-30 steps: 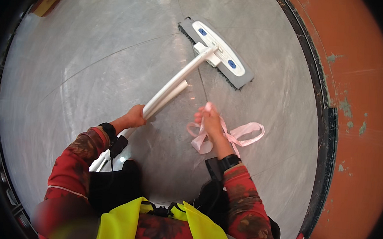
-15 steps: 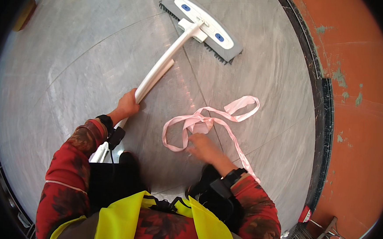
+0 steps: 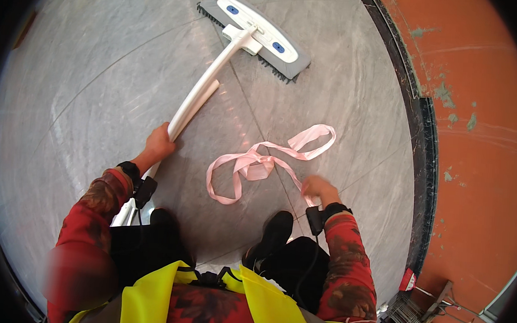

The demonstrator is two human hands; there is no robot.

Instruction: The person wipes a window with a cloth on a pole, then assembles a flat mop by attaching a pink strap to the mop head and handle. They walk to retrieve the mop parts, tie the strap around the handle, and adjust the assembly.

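My left hand is closed round the white handle of a flat floor mop. The mop slants from beside my left foot up to its wide head, which lies far off on the floor. That head has a white plate with two blue spots and a grey fringed pad. A pink ribbon lies loosely looped on the floor in front of my feet. Over the ribbon's right-hand tail is my right hand; motion smears its fingers, so whether they hold the ribbon is unclear.
Grey floor tiles run up to a dark border strip at the right, with a scuffed orange-red surface beyond. A wire rack stands at the lower right. My black shoes are just below the ribbon.
My right hand has moved right, from the ribbon's middle loops to its tail. My left hand keeps its hold on the mop. The whole view has shifted slightly.
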